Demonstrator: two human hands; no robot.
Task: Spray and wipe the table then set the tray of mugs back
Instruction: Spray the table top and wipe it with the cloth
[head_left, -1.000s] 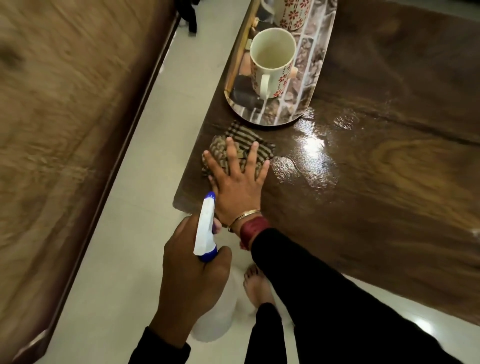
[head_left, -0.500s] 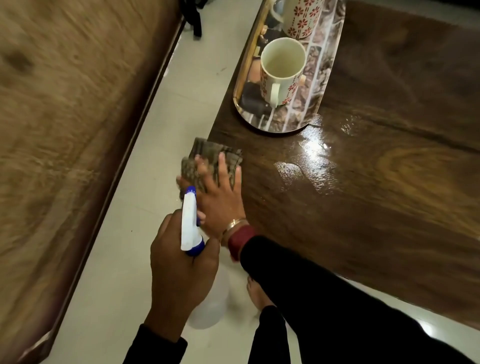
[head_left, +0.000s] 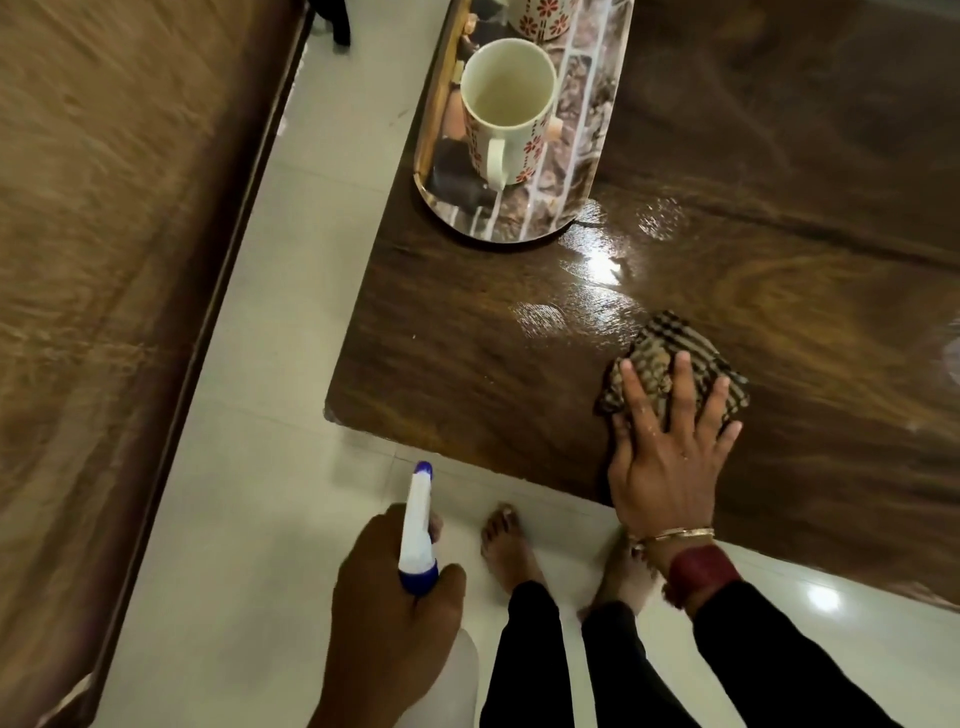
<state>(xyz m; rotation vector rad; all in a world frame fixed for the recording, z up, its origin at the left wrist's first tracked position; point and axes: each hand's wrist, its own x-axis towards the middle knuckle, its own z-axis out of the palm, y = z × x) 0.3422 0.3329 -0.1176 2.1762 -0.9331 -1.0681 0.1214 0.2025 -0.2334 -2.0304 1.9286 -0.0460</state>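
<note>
Your right hand (head_left: 670, 467), flat, presses cloth (head_left: 670, 353) on surface (head_left: 457, 395); wet patch (head_left: 597, 270) unwiped. Left hand (head_left: 389, 603) grips spray bottle (head_left: 418, 525). Tray (head_left: 498, 236) pending.

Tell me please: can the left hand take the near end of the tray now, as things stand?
Probably not yet. The left hand grips the spray bottle, so it has no free fingers. The path itself looks free: nothing lies on the table between that hand and the tray.
</note>
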